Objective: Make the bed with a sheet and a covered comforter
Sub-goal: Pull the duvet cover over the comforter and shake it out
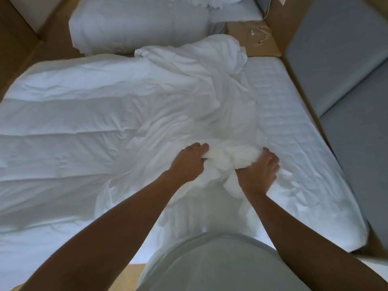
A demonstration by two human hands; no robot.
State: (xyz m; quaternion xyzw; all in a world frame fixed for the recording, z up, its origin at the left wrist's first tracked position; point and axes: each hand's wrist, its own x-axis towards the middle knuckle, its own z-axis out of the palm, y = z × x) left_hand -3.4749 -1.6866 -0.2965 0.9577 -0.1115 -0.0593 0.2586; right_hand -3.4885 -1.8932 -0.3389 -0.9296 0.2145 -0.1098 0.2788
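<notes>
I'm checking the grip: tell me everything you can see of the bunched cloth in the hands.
The cloth is white, thin and heavily creased, seemingly cotton. It lies gathered in a ridge from the bed's far end toward the person, over the comforter and mattress. The left hand and right hand grip its bunched near part.

You have a single wide-angle view, worn on your head. It looks forward and steeply down, close over the bed (283, 106), with your own torso (220, 263) at the near edge, pillows (136, 28) far, a grey bench (336, 59) right.
</notes>
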